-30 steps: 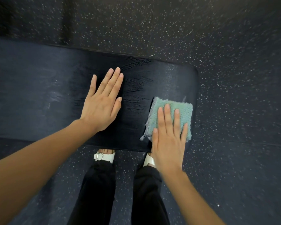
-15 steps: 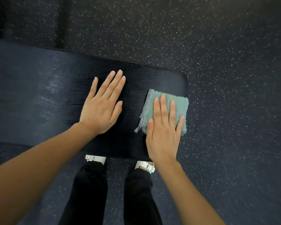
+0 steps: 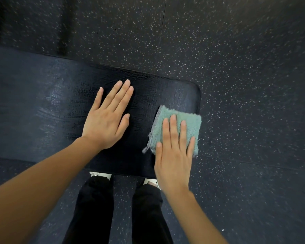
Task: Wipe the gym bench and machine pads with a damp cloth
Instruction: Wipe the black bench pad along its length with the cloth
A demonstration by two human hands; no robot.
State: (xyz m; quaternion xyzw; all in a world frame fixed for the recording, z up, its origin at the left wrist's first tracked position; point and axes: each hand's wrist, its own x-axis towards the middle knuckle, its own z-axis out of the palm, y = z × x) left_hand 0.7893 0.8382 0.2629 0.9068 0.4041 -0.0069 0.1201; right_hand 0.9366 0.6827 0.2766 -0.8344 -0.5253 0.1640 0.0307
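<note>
- Your left hand (image 3: 106,118) lies flat on the dark bench pad (image 3: 42,106) at the centre of the frame, fingers straight and close together, pointing toward the upper right, holding nothing.
- Your right hand (image 3: 173,155) presses flat on the green cloth (image 3: 180,117), fingers straight and slightly spread; nothing is pinched or curled round.
- The cloth sits at the pad's right end, right of centre, its right edge overhanging the pad's rounded end and its frayed left edge trailing toward the lower left.
- The pad runs from the left edge of the frame to just right of centre, with a faint sheen left of your left hand.
- Below the pad, at lower centre, your dark trouser legs (image 3: 95,208) and white shoes (image 3: 100,174) stand on the speckled floor (image 3: 236,67).
</note>
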